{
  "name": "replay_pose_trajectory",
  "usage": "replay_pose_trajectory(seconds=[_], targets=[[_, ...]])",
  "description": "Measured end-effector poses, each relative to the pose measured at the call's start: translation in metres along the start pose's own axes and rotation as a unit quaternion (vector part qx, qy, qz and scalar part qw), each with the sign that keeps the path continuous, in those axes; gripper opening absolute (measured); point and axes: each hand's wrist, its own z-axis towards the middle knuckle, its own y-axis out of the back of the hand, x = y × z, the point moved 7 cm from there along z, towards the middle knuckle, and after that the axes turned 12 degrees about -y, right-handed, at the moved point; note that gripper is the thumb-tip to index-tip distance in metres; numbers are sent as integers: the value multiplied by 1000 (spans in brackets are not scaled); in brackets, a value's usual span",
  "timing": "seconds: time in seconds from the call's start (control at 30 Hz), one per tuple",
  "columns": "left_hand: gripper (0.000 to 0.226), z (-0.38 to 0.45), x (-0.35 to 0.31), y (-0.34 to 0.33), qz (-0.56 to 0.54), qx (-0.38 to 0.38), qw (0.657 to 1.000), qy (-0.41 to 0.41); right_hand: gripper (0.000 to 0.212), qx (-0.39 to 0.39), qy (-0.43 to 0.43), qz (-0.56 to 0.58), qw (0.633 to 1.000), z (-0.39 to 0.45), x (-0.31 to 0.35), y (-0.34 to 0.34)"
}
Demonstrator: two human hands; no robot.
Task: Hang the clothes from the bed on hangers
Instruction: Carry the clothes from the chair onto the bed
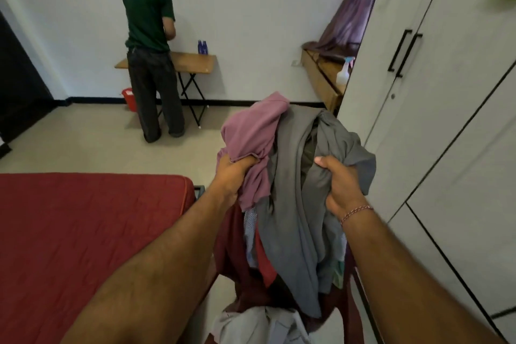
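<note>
I can't make out what carries the heaped clothes (268, 274) under my hands. My left hand (230, 176) grips the mauve garment (251, 131); my right hand (339, 190) clutches the grey garment (290, 176). Red bed (92, 232) lies left of the left hand, white wardrobe (446, 120) right of the right hand.

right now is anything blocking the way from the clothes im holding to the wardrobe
Nothing visible stands between them. The left hand grips the pink garment and the right hand grips the grey garment, just left of the wardrobe. Its doors are closed, and no hangers are in view.
</note>
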Motion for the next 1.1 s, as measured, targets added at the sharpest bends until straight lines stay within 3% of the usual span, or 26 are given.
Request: replay_pose_trajectory(seconds=[0.1,0.27,0.47,0.57,0.63,0.73,0.8,0.87,0.93,1.0,1.03,1.1], targets=[[34,-4,-52,18,-23,-20,999,-34,39,34,26,-22,999,-25,33,-52],[70,-32,-131,93,-31,-81,992,-91,34,111,35,-41,992,-83,48,-153],[41,-121,-215,241,9,-181,971,-158,4,255,-26,-41,966,-183,-20,-297],[34,-189,-253,334,54,-261,949,-166,12,323,-86,-63,940,-242,-80,-369],[34,-242,-268,395,88,-309,932,-166,4,365,-133,-83,918,-284,-131,-417],[18,-320,-277,475,151,-418,883,-151,16,418,-221,-148,869,-344,-219,-476],[22,-372,-267,526,253,-473,839,-88,32,419,-258,-248,835,-379,-281,-498],[48,-422,-234,571,385,-455,799,78,42,394,-245,-388,797,-400,-342,-498],[89,-470,-187,603,460,-396,752,258,38,361,-181,-524,750,-408,-386,-484],[104,-513,-148,618,492,-351,716,351,31,354,-81,-624,692,-419,-412,-467],[99,-527,-132,623,497,-331,718,358,29,370,-54,-648,663,-427,-425,-461],[101,-537,-105,627,499,-285,750,328,31,403,-62,-647,645,-435,-448,-446]])
